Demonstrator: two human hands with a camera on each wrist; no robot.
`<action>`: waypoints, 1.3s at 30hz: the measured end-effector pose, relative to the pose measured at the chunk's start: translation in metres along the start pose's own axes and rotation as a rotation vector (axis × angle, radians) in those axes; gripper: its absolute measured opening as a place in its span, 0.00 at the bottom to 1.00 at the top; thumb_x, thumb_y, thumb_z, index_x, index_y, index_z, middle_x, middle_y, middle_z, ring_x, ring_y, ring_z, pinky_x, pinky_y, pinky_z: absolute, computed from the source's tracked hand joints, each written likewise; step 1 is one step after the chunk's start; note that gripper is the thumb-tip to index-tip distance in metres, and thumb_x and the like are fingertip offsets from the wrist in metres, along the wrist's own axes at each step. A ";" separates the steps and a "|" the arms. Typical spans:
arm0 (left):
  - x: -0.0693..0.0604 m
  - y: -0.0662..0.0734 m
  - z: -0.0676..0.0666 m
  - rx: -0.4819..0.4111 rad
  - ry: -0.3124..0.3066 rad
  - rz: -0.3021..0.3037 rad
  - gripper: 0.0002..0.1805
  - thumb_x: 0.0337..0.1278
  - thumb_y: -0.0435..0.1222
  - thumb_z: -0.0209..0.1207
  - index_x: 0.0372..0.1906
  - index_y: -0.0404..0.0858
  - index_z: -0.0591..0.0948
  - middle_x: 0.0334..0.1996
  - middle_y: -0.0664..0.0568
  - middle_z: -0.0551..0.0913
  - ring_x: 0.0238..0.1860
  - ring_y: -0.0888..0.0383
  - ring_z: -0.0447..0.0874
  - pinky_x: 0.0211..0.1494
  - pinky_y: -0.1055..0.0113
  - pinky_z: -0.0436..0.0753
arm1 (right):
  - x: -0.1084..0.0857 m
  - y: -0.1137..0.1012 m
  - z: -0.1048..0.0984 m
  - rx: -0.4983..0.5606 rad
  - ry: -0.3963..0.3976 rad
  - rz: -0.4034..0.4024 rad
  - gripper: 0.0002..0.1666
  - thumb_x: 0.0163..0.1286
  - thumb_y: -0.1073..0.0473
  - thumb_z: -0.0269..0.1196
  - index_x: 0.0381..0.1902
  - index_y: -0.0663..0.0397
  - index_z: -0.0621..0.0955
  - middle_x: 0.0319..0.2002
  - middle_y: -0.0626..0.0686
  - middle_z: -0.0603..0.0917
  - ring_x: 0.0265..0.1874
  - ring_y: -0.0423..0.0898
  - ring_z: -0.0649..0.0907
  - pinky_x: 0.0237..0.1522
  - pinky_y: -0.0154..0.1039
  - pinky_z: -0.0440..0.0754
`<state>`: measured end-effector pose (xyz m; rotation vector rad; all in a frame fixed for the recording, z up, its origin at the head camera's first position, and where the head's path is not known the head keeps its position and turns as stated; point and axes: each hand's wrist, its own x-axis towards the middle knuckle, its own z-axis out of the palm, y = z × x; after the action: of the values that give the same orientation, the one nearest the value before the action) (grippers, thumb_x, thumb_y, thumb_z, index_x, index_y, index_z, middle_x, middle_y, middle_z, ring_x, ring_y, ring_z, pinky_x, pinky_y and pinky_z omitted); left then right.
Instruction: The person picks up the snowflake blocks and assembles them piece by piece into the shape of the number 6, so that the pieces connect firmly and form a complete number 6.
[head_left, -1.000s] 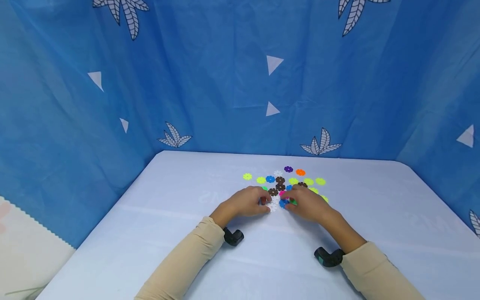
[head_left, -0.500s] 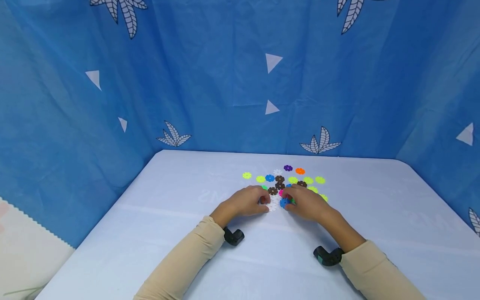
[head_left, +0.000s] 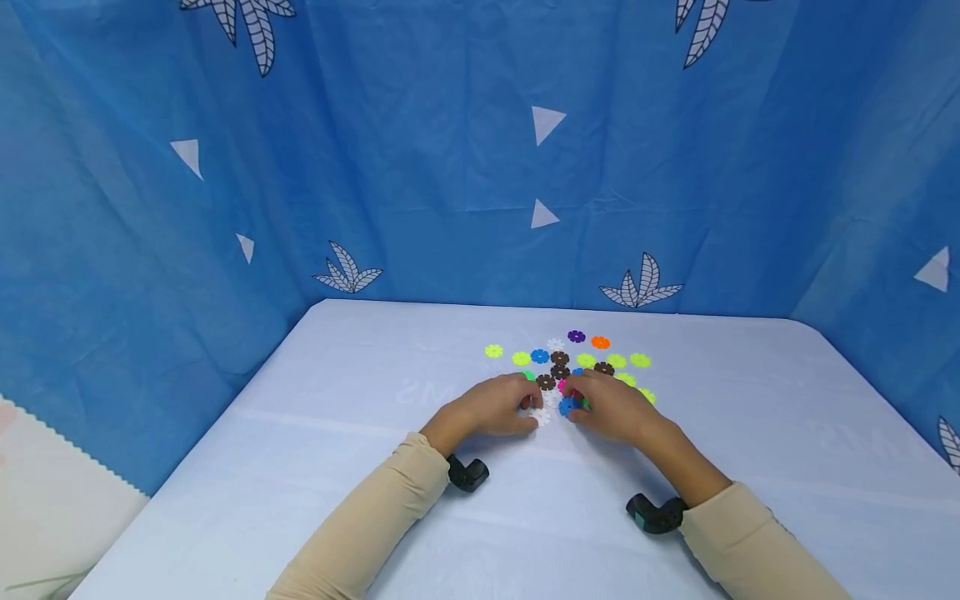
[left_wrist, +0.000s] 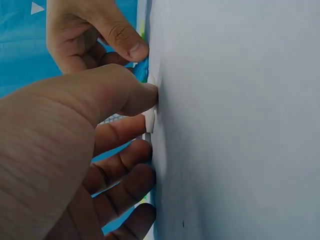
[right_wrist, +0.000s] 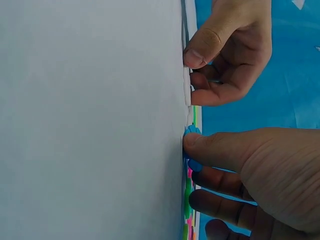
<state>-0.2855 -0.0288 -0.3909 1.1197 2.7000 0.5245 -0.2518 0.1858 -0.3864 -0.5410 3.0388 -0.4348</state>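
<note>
At the near edge of a cluster of flat, notched plastic snowflake discs, my left hand (head_left: pixel 491 407) pinches a white snowflake disc (head_left: pixel 541 416) against the table. The left wrist view has this white disc edge-on between thumb (left_wrist: pixel 145 97) and index finger. Just to the right, my right hand (head_left: pixel 618 406) holds a blue snowflake disc (head_left: pixel 567 407) between thumb and fingers. The right wrist view places the blue disc (right_wrist: pixel 194 131) under the thumb. The two discs are close together but apart. Pink and green discs are partly hidden by the right hand.
Three brown discs (head_left: pixel 559 372) lie just beyond the hands. Yellow-green discs (head_left: pixel 617 361) spread right and left, with a purple disc (head_left: pixel 576 337) and an orange disc (head_left: pixel 601 342) farthest back. A blue patterned curtain (head_left: pixel 465 167) stands behind the white table (head_left: pixel 360 400).
The white disc under the left hand has slid slightly left and toward me, away from the other white piece. The right hand and blue disc have barely moved.
</note>
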 end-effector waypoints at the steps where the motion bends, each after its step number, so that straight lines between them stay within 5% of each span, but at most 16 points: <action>1: 0.000 0.000 0.000 0.001 0.002 -0.001 0.09 0.60 0.39 0.69 0.44 0.46 0.83 0.35 0.58 0.76 0.38 0.62 0.73 0.43 0.70 0.74 | 0.000 0.000 0.000 0.002 0.000 -0.002 0.21 0.59 0.57 0.77 0.49 0.52 0.84 0.37 0.47 0.81 0.41 0.46 0.82 0.44 0.47 0.85; 6: 0.001 0.000 0.000 -0.039 0.010 -0.005 0.11 0.58 0.38 0.70 0.41 0.46 0.79 0.34 0.57 0.77 0.37 0.61 0.73 0.42 0.69 0.74 | -0.001 -0.001 -0.001 0.046 0.000 -0.035 0.21 0.59 0.60 0.77 0.49 0.53 0.84 0.38 0.47 0.82 0.42 0.46 0.82 0.46 0.46 0.85; 18: 0.003 -0.009 0.002 -0.319 0.034 0.011 0.09 0.59 0.32 0.69 0.39 0.41 0.79 0.30 0.57 0.79 0.32 0.63 0.76 0.39 0.70 0.76 | 0.000 -0.002 -0.007 0.162 -0.009 -0.110 0.08 0.64 0.67 0.72 0.37 0.51 0.84 0.30 0.44 0.79 0.34 0.44 0.78 0.40 0.39 0.82; 28: 0.002 -0.012 0.005 -0.730 -0.032 -0.087 0.05 0.66 0.27 0.62 0.44 0.33 0.82 0.27 0.48 0.85 0.29 0.57 0.85 0.37 0.65 0.84 | 0.000 -0.001 -0.007 0.198 -0.035 -0.137 0.08 0.66 0.66 0.70 0.34 0.50 0.81 0.28 0.42 0.79 0.30 0.43 0.76 0.33 0.35 0.79; 39: 0.002 -0.010 0.008 -0.789 -0.028 -0.112 0.05 0.66 0.26 0.60 0.43 0.31 0.84 0.27 0.47 0.85 0.28 0.57 0.85 0.36 0.64 0.85 | -0.001 -0.003 -0.006 0.205 -0.022 -0.183 0.08 0.65 0.67 0.71 0.35 0.49 0.82 0.28 0.41 0.79 0.30 0.41 0.76 0.35 0.35 0.79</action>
<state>-0.2915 -0.0319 -0.4023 0.7266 2.1461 1.3655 -0.2502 0.1850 -0.3800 -0.8065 2.8874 -0.7315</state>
